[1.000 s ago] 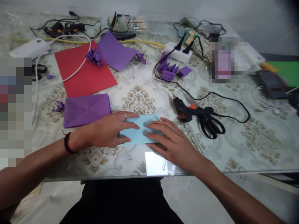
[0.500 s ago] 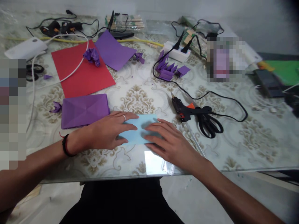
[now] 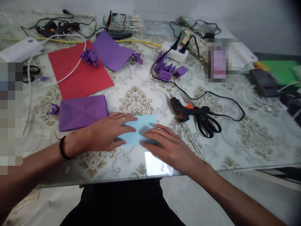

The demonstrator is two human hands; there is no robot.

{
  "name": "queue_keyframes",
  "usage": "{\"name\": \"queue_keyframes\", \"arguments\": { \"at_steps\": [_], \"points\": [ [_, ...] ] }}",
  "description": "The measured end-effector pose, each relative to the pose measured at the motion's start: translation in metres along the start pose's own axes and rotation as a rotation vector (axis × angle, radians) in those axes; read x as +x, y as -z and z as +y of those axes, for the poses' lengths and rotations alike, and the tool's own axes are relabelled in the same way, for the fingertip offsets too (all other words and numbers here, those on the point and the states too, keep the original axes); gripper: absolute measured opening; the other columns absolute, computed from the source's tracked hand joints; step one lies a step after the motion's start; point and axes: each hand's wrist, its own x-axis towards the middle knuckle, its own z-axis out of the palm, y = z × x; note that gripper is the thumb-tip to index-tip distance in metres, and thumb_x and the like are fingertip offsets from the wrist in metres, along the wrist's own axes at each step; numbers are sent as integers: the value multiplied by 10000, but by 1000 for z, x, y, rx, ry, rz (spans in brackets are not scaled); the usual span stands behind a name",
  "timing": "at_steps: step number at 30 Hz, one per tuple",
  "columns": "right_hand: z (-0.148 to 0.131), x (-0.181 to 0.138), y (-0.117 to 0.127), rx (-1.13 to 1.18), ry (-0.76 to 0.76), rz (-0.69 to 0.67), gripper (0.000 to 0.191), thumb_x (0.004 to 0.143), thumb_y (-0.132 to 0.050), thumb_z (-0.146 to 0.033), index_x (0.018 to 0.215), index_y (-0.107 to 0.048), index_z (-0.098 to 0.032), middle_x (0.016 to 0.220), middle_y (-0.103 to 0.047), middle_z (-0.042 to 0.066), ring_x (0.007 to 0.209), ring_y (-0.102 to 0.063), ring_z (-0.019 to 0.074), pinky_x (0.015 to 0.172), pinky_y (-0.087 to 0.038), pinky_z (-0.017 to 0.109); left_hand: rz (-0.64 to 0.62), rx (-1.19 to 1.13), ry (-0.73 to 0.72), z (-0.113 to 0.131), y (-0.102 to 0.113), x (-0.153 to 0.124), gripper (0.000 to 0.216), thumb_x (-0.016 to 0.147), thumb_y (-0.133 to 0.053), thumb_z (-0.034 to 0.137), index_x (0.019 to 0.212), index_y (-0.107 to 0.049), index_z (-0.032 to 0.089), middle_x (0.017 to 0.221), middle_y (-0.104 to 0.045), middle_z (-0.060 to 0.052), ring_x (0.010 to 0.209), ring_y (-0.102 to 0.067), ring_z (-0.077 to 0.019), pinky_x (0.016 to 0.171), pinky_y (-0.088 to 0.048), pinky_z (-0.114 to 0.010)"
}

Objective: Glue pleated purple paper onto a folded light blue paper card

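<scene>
A light blue sheet of paper (image 3: 137, 121) lies flat on the table near its front edge. My left hand (image 3: 110, 131), with a ring and a dark bracelet, rests across the paper's left end, fingers apart. Over the right end lies my right hand (image 3: 168, 142), its fingers stretched and spread on the paper. Both ends of the sheet are partly hidden under the hands. A folded purple paper piece (image 3: 83, 112) sits just beyond my left wrist. To the right of my right hand are a black glue gun (image 3: 180, 108) and black-handled scissors (image 3: 208, 124).
Farther back lie a red sheet (image 3: 80, 75), a purple sheet (image 3: 113, 51), crumpled purple paper (image 3: 89, 57) and folded purple strips (image 3: 166, 69). A white power strip (image 3: 175, 51) feeds a black cord looping around the glue gun. A white cable crosses the left side.
My right hand has shifted slightly on the blue paper, its thumb drawing onto the near edge. My left hand stays in place. The whole view has moved a little.
</scene>
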Motion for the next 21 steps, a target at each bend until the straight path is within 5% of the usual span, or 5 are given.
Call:
{"name": "queue_keyframes", "arguments": {
  "at_steps": [10, 16, 21],
  "points": [
    [-4, -6, 1, -42, 27, -32, 220, 1053, -594, -116, 1159, -777, -173, 1118, -799, 93, 1128, -729, 230, 1104, -595, 494, -40, 61, -45, 2, -2, 0, 499, 963, -637, 165, 1459, -630, 222, 1675, -447, -177, 1594, -361, -340, 1301, -294, -582],
    [-6, -31, 3, -79, 14, -113, 310, 1050, -569, -80, 1322, -714, -105, 1332, -768, 128, 1280, -697, 277, 1143, -578, 507, -83, 32, -49, 2, 2, 2, 504, 991, -615, 134, 1478, -628, 262, 1727, -377, -120, 1623, -303, -295, 1325, -272, -511],
    [-9, -46, 7, -68, -24, -119, 361, 1034, -583, -52, 1377, -684, -100, 1382, -749, 122, 1325, -682, 272, 1177, -554, 516, -123, 38, -65, 3, 2, 2, 705, 860, -649, -18, 1480, -634, 317, 1751, -332, -79, 1633, -263, -323, 1328, -270, -512]
  ]
}}
